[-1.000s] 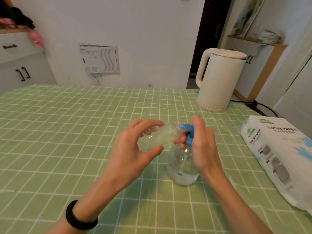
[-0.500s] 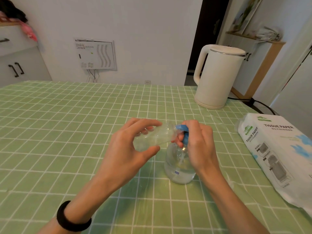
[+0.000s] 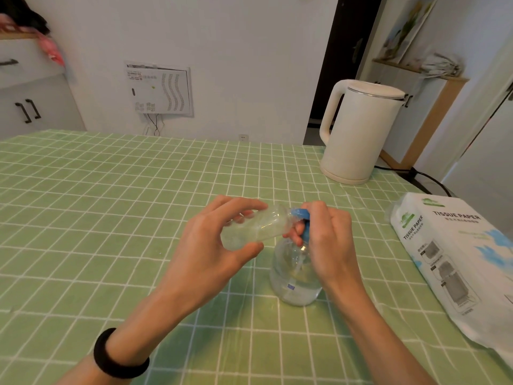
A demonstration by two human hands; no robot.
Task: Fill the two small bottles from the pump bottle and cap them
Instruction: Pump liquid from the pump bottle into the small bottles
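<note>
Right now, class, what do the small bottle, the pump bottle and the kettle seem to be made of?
The small bottle: clear, thin, probably plastic; fingers of the left hand show through it. The pump bottle: clear glossy plastic, highlights on its wall; its blue pump head looks opaque plastic. The kettle: matt cream shell, probably plastic.

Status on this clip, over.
Left hand holds small clear plastic bottle tilted at blue pump head. Right hand grips that head atop clear round pump bottle. Nothing blocking.
</note>
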